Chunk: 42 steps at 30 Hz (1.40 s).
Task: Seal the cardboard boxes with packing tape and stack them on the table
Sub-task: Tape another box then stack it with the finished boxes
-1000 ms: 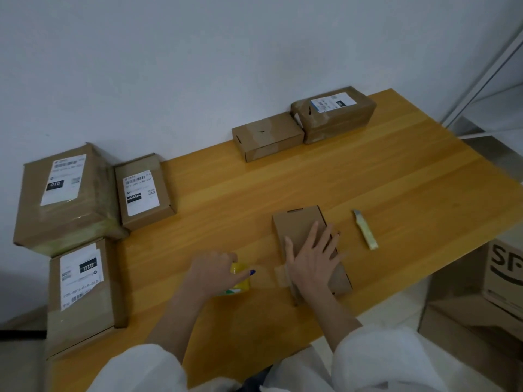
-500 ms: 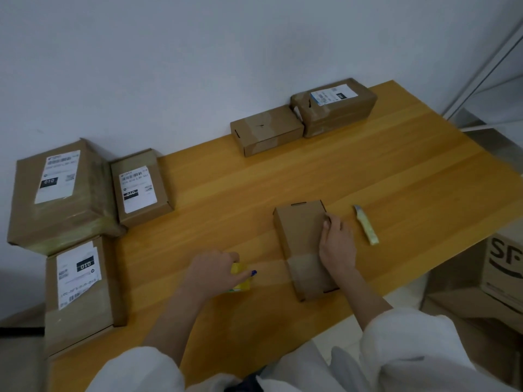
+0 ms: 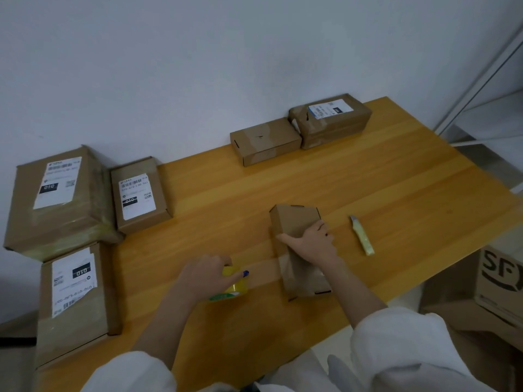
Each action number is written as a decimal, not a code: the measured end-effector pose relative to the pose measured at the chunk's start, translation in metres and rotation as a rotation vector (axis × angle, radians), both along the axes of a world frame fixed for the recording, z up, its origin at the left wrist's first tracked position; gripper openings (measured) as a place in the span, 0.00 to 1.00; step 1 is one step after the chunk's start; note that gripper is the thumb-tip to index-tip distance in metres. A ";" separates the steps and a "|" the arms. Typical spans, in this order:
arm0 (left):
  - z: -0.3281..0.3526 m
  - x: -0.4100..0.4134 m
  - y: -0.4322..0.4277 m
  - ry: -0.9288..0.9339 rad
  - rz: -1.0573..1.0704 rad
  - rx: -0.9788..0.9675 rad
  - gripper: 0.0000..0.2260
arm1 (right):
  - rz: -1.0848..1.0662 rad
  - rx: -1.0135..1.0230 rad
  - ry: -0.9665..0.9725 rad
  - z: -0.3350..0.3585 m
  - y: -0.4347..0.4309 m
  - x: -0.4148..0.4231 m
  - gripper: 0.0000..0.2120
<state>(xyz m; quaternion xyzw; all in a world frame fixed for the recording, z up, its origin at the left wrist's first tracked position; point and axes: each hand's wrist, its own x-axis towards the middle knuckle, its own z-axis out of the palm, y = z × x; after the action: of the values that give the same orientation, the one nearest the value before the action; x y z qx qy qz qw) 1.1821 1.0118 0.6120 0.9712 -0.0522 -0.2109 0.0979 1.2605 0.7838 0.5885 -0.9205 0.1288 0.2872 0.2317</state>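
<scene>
Head view: clamping a tilted box (image 3: 294,222) on the desk (image 3: 396,179) with the right grip (image 3: 311,243); holding a yellow tape roll (image 3: 236,287) in the left grip (image 3: 206,275), clear strip (image 3: 263,271) stretched to the box. Knife (image 3: 362,236) just right of it; labelled parcels (image 3: 56,199) crowding the left edge.

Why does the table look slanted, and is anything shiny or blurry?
Head view: the wide-angle lens skews the wooden table; light is dim, shadows soft; the stretched packing tape shows a pale sheen; the shipping label small print is too soft to read.
</scene>
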 end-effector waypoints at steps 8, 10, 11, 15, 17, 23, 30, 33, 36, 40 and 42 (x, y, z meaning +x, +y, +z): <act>0.005 0.018 -0.021 0.037 -0.019 -0.073 0.21 | -0.121 0.466 0.049 0.000 -0.040 0.004 0.59; 0.003 0.022 -0.028 0.029 -0.037 -0.062 0.20 | -0.145 0.553 0.051 0.001 -0.046 0.003 0.50; 0.004 0.023 -0.032 0.022 -0.047 -0.053 0.19 | -0.152 0.587 0.049 0.003 -0.048 0.002 0.44; 0.003 0.027 -0.042 -0.003 -0.078 -0.026 0.20 | -0.152 0.648 0.069 0.007 -0.054 0.001 0.44; 0.002 0.028 -0.044 -0.017 -0.089 -0.027 0.20 | -0.152 0.661 0.077 0.007 -0.057 0.001 0.49; 0.001 0.034 -0.054 -0.018 -0.064 -0.040 0.20 | -0.142 0.660 0.083 0.007 -0.066 0.002 0.49; 0.002 0.038 -0.070 -0.005 -0.064 0.028 0.23 | -0.165 0.726 -0.093 0.015 -0.069 -0.002 0.30; 0.001 0.038 -0.078 -0.006 -0.069 0.044 0.24 | -0.177 0.690 -0.155 0.018 -0.064 -0.006 0.30; 0.002 0.037 -0.082 -0.047 -0.074 0.076 0.25 | -0.159 0.500 -0.282 0.019 -0.045 -0.014 0.27; 0.002 0.034 -0.080 -0.049 -0.056 0.054 0.26 | -0.111 0.226 -0.485 0.015 -0.027 -0.028 0.25; 0.005 0.030 -0.080 -0.045 -0.050 0.015 0.25 | -0.092 0.137 -0.497 0.016 -0.032 -0.026 0.24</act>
<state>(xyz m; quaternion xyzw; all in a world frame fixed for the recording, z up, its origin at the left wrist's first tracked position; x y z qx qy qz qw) 1.2126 0.9314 0.6166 0.9748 -0.0768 -0.1919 0.0842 1.2341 0.7519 0.6049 -0.9381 0.0900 0.0496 0.3307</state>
